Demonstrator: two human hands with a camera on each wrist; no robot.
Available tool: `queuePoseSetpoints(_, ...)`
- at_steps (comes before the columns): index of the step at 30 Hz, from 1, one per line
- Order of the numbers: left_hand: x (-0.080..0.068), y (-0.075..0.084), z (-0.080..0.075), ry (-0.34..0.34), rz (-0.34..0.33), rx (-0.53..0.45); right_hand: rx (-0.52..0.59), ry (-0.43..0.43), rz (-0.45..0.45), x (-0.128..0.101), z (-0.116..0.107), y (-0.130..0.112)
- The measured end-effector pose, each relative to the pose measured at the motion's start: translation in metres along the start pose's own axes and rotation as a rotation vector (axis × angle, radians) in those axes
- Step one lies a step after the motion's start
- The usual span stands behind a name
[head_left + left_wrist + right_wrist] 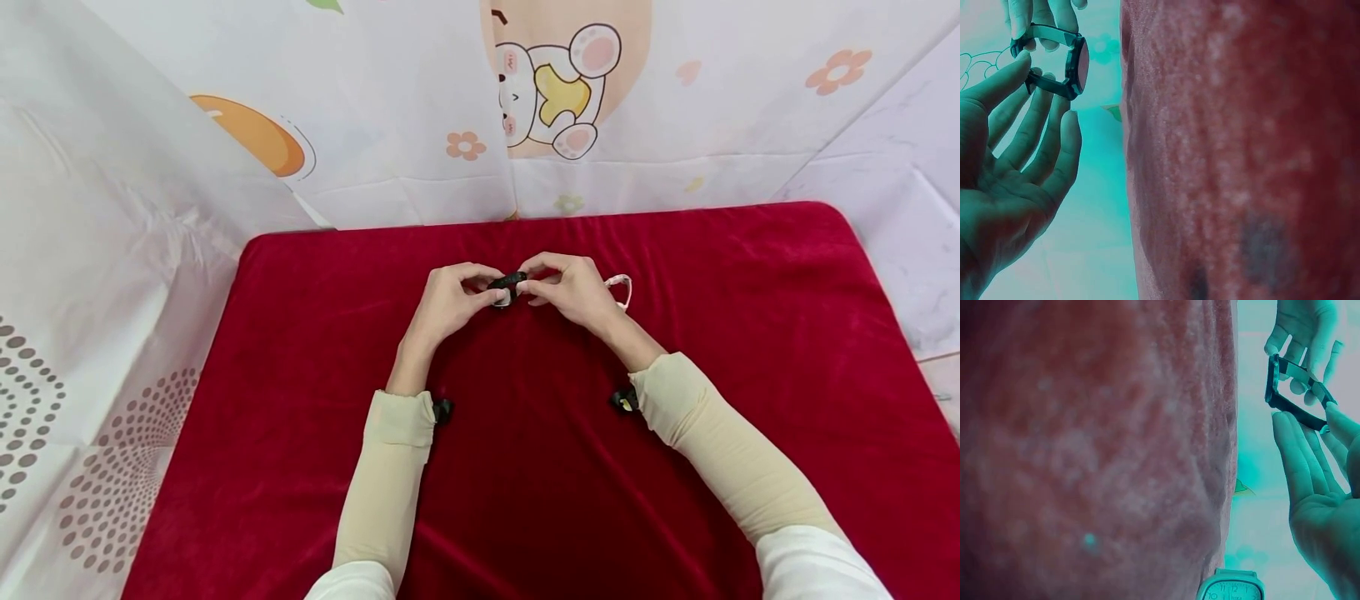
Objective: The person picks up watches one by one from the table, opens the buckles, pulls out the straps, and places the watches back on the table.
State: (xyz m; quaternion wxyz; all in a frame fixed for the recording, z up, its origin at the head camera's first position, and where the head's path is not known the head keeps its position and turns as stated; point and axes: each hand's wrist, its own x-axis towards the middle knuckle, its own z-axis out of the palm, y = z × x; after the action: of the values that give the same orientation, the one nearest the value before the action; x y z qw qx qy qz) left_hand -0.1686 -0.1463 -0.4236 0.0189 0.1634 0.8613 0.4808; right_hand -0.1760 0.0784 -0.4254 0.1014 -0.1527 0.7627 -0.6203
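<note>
A black wristwatch is held up between both hands at the far middle of the table. My left hand pinches it from the left, thumb against the strap. From the right, my right hand pinches it with thumb and fingers. In the left wrist view the watch stands edge-on, its strap curved into a loop with the ends near the fingertips. The right wrist view shows the strap along the right fingers. Whether the buckle is fastened I cannot tell.
A second watch with a pale strap lies just beyond the right hand; its numbered dial shows in the right wrist view. Red velvety cloth covers the table. A printed white curtain hangs behind the far edge.
</note>
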Motion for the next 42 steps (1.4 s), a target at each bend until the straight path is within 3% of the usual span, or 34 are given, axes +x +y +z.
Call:
queuePoseSetpoints(20,-0.0026,0.0004,0.0018,0.043,-0.021,-0.071,0.161,0.058,-0.044,-0.0004,0.0029,0.0068)
queuePoseSetpoints(42,-0.0016,-0.0016,-0.0003,0.052,-0.023,-0.089,0.296,0.067,-0.023,0.0014,0.0018,0.0086)
